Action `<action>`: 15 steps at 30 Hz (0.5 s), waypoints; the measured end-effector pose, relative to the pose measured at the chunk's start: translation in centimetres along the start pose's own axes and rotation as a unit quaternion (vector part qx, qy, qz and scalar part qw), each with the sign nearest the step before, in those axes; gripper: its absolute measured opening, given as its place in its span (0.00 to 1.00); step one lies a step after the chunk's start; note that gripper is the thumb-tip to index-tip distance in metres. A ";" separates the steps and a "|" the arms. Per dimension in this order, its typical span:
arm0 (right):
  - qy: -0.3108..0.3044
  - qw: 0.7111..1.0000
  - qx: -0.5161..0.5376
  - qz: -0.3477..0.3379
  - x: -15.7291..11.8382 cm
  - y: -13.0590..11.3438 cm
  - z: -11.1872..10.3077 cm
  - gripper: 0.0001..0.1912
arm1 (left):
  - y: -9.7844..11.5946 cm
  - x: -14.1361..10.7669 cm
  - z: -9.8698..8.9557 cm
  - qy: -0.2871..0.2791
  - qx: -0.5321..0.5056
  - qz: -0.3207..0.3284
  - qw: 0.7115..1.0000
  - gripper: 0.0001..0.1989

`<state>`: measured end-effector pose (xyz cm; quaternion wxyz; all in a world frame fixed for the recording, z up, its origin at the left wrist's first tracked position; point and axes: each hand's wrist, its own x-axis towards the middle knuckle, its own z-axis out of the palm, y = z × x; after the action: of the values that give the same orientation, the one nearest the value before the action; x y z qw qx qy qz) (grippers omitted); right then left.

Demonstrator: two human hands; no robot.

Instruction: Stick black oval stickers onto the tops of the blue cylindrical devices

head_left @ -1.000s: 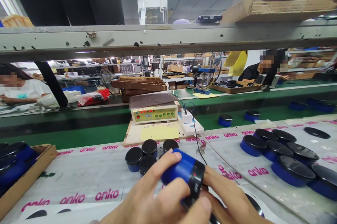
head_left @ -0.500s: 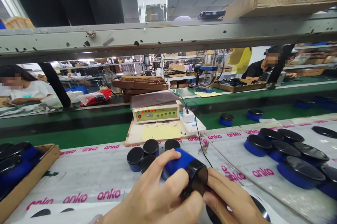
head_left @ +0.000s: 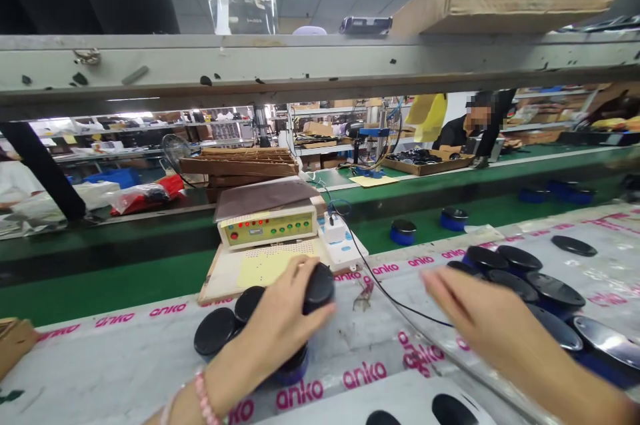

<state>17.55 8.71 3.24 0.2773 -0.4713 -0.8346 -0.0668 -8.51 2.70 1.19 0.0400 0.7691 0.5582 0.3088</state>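
Observation:
My left hand (head_left: 280, 308), with a pink bead bracelet at the wrist, has its fingers and thumb around a round piece with a black top (head_left: 320, 286). Beside and partly under that hand stand several similar black-topped pieces (head_left: 215, 333); a blue side shows on one below the palm. My right hand (head_left: 465, 298) is over the table, left of a group of wider blue discs with glossy black tops (head_left: 555, 290). Motion smears its fingers, so I cannot make out whether they hold anything.
A control box with lit buttons (head_left: 270, 228) stands behind the left hand, beside a white power strip (head_left: 345, 245). Its black cable (head_left: 385, 284) crosses the table. A white sheet with black ovals (head_left: 410, 395) lies in front. Overhead runs a shelf beam (head_left: 300, 65). A person (head_left: 463, 125) sits opposite.
My hands have separated: both were on a blue-and-black cylinder; now the left grips a black-topped piece by the small group and the right has moved right. The view has turned right.

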 end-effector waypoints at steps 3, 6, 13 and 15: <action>-0.076 0.974 -0.046 0.206 6.8 4.0 1.3 0.20 | 0.8 1.3 1.7 -0.080 0.002 0.030 0.996 0.29; -0.107 0.958 -0.035 0.265 11.5 6.4 4.4 0.18 | 0.7 1.8 3.2 -0.124 0.033 0.008 0.992 0.25; -0.135 0.959 0.089 0.234 12.0 6.2 6.0 0.16 | -0.7 1.9 1.5 -0.105 0.001 -0.054 0.993 0.28; -0.131 0.963 0.157 0.173 10.7 4.7 3.9 0.18 | 0.4 2.1 0.5 -0.075 -0.138 -0.091 0.983 0.26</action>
<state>15.53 20.79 4.89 0.2432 -0.5637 -0.7694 0.1766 -7.56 4.60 1.87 0.2154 0.7228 0.5735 0.3199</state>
